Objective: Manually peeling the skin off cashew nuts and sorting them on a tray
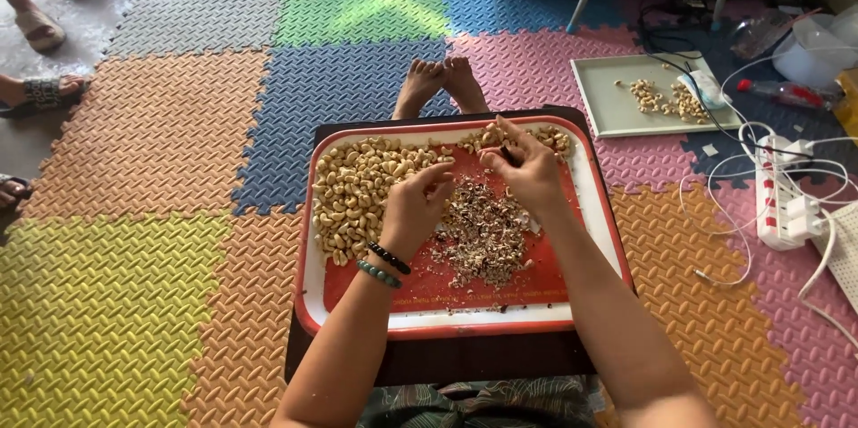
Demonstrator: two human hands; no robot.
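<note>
A red and white tray [594, 214] rests on a dark board over my lap. A big heap of pale peeled cashew nuts [357, 187] fills its left side, a smaller heap of nuts [550, 138] lies at the far right, and brown skin flakes [483, 231] cover the middle. My left hand [413, 205] hovers beside the big heap, fingers curled, two bead bracelets on the wrist. My right hand [527, 169] pinches a nut with a small dark tool over the flakes.
Coloured foam mats cover the floor. A grey tray [608, 102] with some nuts lies at the right, near a white power strip [782, 196] with cables. Other people's feet show at the left edge and top. My own feet [438, 84] rest beyond the tray.
</note>
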